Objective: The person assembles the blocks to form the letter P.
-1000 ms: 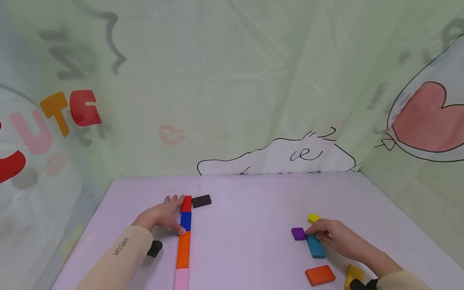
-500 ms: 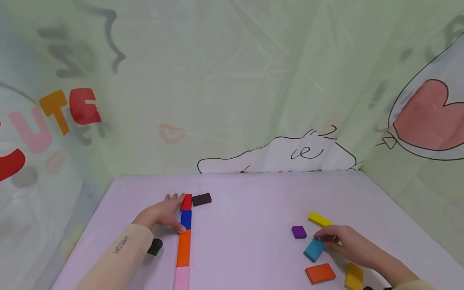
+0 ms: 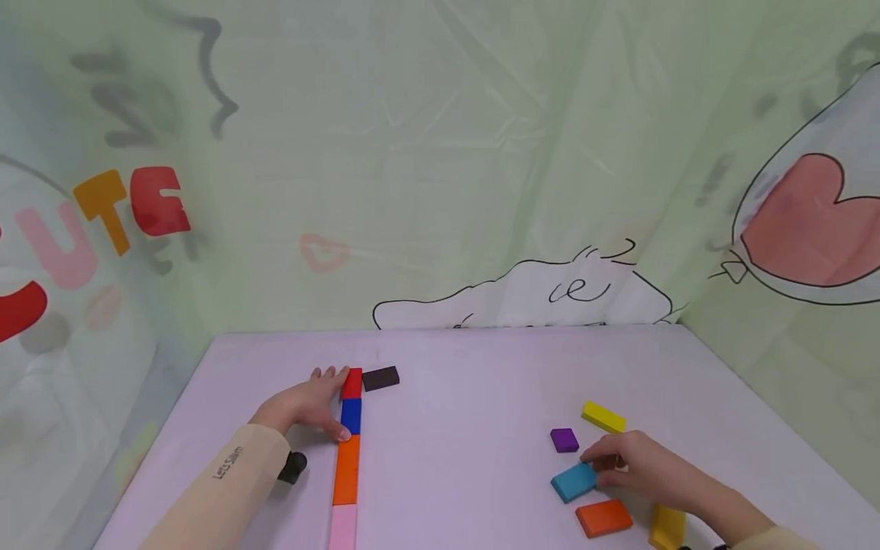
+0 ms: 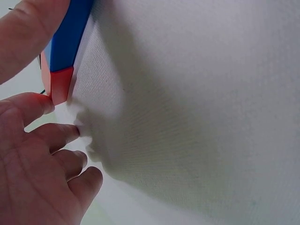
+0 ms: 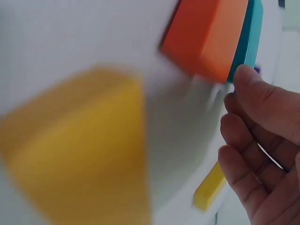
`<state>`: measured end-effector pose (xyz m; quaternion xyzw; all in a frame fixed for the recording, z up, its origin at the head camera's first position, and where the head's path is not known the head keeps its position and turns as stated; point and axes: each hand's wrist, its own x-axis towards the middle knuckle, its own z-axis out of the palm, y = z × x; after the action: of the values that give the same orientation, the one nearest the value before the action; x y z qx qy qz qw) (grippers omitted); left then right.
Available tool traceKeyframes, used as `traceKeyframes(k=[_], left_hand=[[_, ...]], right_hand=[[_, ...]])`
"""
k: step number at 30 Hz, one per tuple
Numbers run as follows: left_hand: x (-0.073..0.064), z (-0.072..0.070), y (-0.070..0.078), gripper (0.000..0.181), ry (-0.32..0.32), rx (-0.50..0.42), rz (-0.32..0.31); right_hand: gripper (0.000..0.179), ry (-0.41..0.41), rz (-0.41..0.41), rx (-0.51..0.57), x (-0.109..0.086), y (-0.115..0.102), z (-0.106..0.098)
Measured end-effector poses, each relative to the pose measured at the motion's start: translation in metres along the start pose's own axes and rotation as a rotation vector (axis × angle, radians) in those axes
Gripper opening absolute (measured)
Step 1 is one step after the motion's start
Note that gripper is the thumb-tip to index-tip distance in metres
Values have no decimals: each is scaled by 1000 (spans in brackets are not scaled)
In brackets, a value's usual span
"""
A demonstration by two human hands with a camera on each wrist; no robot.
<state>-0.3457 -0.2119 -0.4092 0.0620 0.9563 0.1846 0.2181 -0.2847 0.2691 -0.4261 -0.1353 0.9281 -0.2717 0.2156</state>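
Note:
On the left a straight row runs toward the viewer: a red block (image 3: pixel 353 383), a blue block (image 3: pixel 351 416), an orange block (image 3: pixel 347 470) and a pink block (image 3: pixel 343 527). My left hand (image 3: pixel 309 405) lies along its left side, index fingertip at the red block and thumb by the joint of blue and orange. In the left wrist view its other fingers (image 4: pixel 65 136) are spread off the blocks. My right hand (image 3: pixel 642 466) pinches the right end of a light-blue block (image 3: pixel 574 483) between thumb and fingers. The light-blue block lies slanted, close over the table.
A black block (image 3: pixel 381 378) touches the red one's right side. Around my right hand lie a purple block (image 3: pixel 564 440), a thin yellow block (image 3: pixel 603 416), an orange-red block (image 3: pixel 603 519) and a deeper-yellow block (image 3: pixel 667 527). Cloth walls (image 3: pixel 440 153) enclose the white table (image 3: pixel 467 397).
My right hand has turned the light-blue block from upright-pointing to slanted and drawn it left and nearer, uncovering the thin yellow block. My left hand stays where it was.

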Motion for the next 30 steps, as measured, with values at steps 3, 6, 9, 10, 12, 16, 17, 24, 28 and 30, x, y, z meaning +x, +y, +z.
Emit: traceKeyframes(k=[3, 6, 9, 10, 12, 16, 17, 24, 28, 30], left_hand=[[1, 0, 0, 108, 2, 2, 2], [1, 0, 0, 108, 5, 1, 2], [2, 1, -1, 108, 8, 2, 0], [2, 1, -1, 108, 8, 2, -1], [2, 1, -1, 108, 8, -2, -3], [2, 1, -1, 108, 6, -10, -4], [1, 1, -1, 108, 6, -11, -3], [1, 1, -1, 109, 3, -11, 8], [0, 0, -1, 109, 0, -21, 9], [0, 0, -1, 109, -1, -25, 11]], right_hand=[[25, 1, 11, -25, 4, -15, 6], [24, 3, -10, -63, 8, -30, 13], [23, 4, -45, -99, 13, -43, 18], [22, 5, -53, -110, 14, -47, 19], [21, 13, -73, -132, 18, -54, 22], [21, 40, -89, -157, 27, -65, 26], [21, 48, -96, -159, 30, -67, 27], [22, 93, -131, -166, 53, -80, 29], [22, 122, -159, -173, 65, -86, 29], [22, 139, -162, -172, 71, -88, 29]])
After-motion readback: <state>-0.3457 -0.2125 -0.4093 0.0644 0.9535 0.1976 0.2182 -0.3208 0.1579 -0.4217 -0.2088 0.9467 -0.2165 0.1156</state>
